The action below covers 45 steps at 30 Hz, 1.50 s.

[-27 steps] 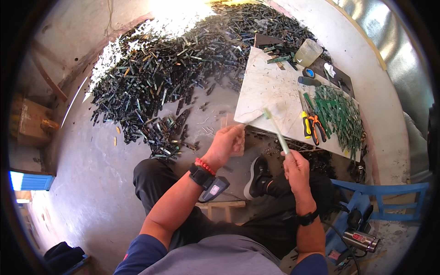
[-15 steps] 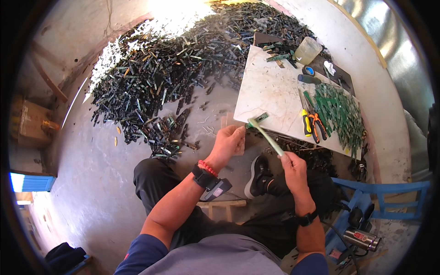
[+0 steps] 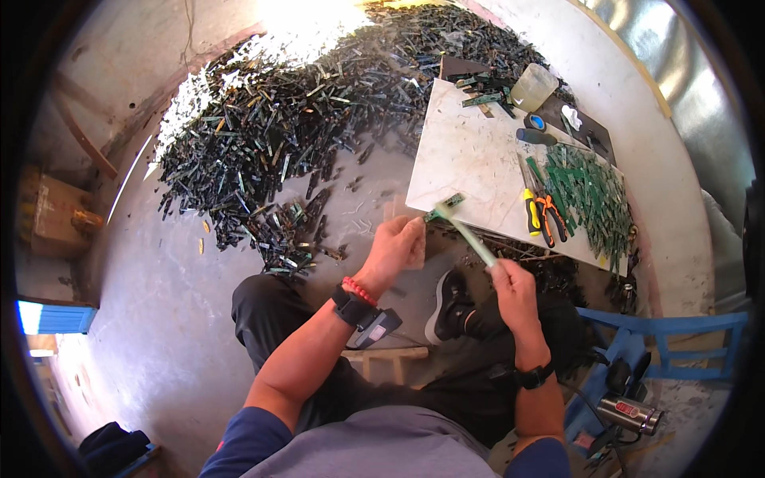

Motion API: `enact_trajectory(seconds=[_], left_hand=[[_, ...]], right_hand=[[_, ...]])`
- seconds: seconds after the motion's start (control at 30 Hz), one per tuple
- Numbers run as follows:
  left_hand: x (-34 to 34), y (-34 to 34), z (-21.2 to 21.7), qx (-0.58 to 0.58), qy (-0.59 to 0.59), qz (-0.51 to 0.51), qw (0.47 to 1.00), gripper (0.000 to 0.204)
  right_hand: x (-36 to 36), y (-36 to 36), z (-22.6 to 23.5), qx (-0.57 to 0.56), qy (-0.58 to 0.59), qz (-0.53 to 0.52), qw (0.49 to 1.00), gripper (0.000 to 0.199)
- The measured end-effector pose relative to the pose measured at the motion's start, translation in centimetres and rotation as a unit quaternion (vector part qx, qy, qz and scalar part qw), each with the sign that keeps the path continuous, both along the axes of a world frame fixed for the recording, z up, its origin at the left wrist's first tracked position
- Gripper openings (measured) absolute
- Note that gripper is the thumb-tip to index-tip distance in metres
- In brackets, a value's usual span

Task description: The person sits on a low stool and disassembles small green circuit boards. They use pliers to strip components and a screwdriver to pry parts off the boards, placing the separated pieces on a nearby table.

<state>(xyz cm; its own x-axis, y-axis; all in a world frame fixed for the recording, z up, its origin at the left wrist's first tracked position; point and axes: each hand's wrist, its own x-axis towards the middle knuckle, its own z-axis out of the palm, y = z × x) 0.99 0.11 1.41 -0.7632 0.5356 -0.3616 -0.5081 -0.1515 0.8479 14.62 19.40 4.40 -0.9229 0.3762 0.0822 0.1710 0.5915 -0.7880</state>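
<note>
My left hand (image 3: 398, 241) pinches a narrow green circuit board strip (image 3: 452, 202) by its near end, over the near left corner of a white board (image 3: 458, 151). My right hand (image 3: 514, 288) grips a pale green, stick-like tool with a short crosswise head (image 3: 478, 245). That head meets or hovers just over the strip; motion blur hides which. Pale brownish material shows beside my left fingers, its kind unclear. To the right on the board lie orange-handled pliers (image 3: 550, 219), a yellow-and-black-handled tool (image 3: 532, 213) and a spread of green strips (image 3: 594, 199).
A large heap of dark strips (image 3: 303, 119) covers the floor ahead and left. Farther back on the board are a screwdriver (image 3: 536, 137), a blue-cored tape roll (image 3: 535, 121) and a cloudy plastic container (image 3: 534, 88). A blue chair (image 3: 661, 327) and steel flask (image 3: 629, 416) stand at right.
The tool's head has shifted slightly up and right along the strip, and my right hand has risen a little. My left hand keeps nearly the same place.
</note>
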Motion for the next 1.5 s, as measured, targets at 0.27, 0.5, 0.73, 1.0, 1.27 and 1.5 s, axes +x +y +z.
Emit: enact_trajectory(seconds=[0.27,0.5,0.73,1.0,1.27,1.5], left_hand=[[0.3,0.0,0.6,0.069,-0.058,-0.072,0.993,0.027],[1.1,-0.5,1.1,-0.012,0.019,-0.178,0.984,0.027],[1.0,-0.7,1.3,0.007,0.010,-0.130,0.991,0.031],[1.3,-0.2,1.5,-0.012,0.055,-0.182,0.982,0.046],[1.9,0.8,-0.2,-0.068,0.108,-0.195,0.973,0.050],[1.9,1.2,0.9,-0.098,0.120,-0.192,0.969,0.045]], right_hand=[[-2.2,-0.3,2.2,-0.188,0.014,-0.098,0.977,0.017],[-3.7,-0.3,2.4,-0.069,-0.012,-0.004,0.998,0.021],[-2.1,-2.2,2.2,-0.309,-0.129,0.086,0.938,0.012],[-2.8,-5.3,0.6,-0.459,0.001,-0.167,0.873,0.013],[-4.1,-7.1,-0.1,-0.413,-0.018,-0.185,0.891,0.009],[-5.0,-7.4,-1.1,-0.363,0.044,-0.214,0.906,0.009]])
